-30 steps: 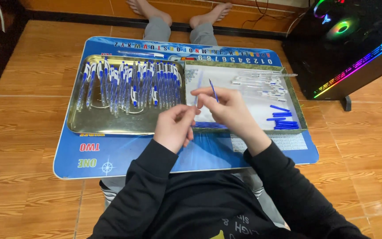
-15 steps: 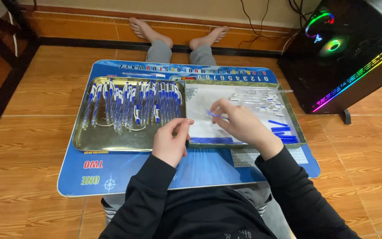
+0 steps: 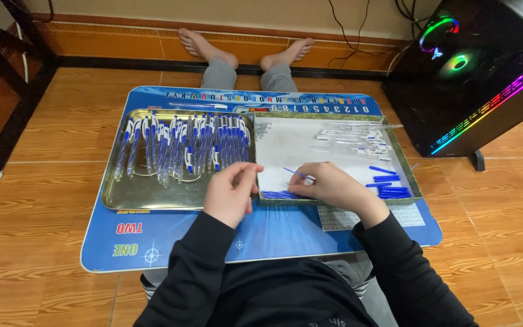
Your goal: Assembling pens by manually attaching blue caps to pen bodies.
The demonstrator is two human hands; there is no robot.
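Pinching a thin blue refill [image 3: 296, 174] over the white-lined tray [image 3: 334, 158], the right hand [image 3: 332, 188] works while the left hand [image 3: 231, 194] curls loosely closed beside the pen-filled metal tray [image 3: 143, 194].

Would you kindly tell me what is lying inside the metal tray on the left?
The metal tray holds a row of blue-and-white pens across its far half. The left hand covers the tray's near right corner, so anything there is hidden.

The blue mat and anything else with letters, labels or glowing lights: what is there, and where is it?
Blue mat: under both trays, rectangular, a row of coloured characters along its far edge.
Printed sheet: on the mat beside the right hand, white with a grey grid.
Computer case: far right on the floor, black, rainbow lights.
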